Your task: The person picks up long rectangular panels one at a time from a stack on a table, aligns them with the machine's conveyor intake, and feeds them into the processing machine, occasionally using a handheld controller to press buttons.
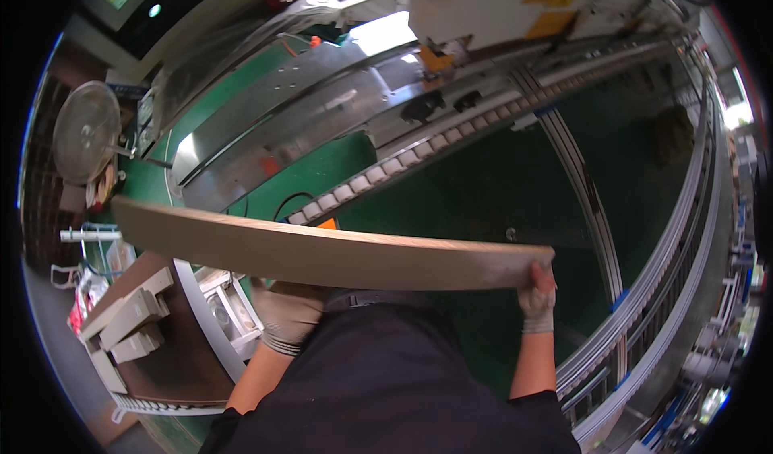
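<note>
A long, flat board with a grey-brown face and a pale wood-coloured upper edge spans the view in front of my body. My right hand, in a light work glove with bare fingertips, grips its right end. Under its lower edge, left of the middle, is my left hand, gloved too and blurred. It bears the board from below, with part of its fingers hidden. The board's left end reaches out past my left hand, a little higher than the right end.
Ahead runs a metal machine bed with a row of white rollers. Rails curve along the right. At the left, several short boards lie on a brown table; beyond stands a round fan.
</note>
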Motion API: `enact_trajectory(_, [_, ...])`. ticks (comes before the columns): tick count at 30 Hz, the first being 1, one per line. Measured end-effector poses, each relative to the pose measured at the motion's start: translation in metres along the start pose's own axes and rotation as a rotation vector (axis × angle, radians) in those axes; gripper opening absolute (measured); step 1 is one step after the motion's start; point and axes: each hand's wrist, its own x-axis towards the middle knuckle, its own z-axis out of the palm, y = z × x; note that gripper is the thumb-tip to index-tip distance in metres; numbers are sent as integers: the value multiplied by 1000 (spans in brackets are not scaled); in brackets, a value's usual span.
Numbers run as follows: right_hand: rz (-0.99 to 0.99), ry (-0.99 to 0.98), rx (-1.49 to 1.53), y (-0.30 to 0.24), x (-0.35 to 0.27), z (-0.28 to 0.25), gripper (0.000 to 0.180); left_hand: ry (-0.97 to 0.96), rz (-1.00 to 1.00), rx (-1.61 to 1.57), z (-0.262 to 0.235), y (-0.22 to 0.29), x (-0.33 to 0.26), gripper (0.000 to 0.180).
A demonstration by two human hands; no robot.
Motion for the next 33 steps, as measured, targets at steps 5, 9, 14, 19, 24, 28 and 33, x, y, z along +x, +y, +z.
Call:
enact_trajectory(5, [262,186,18,24,-54,-90,46,161,-5,-682,-17,24,44,84])
enact_trajectory(9, [387,375,18,67,-113,-164,51,381,102,-503,-54,8,131,69])
enact_trajectory(14, [474,489,-36,64,-162,-126,62,542,2,-262,-39,-35,182,51])
enact_trajectory(19, [523,557,-20,72,-213,-118,57,291,-181,-192,-41,-38,226,54])
enact_trajectory(24, [587,592,96,74,-252,-99,46,76,-261,-22,-31,-21,226,49])
enact_trajectory(28, [421,343,-718,55,-256,-42,33,-38,-149,495,-59,-44,244,47])
enact_trajectory(33, [698,527,-915,42,-233,-29,60,41,45,823,-47,-24,241,49])
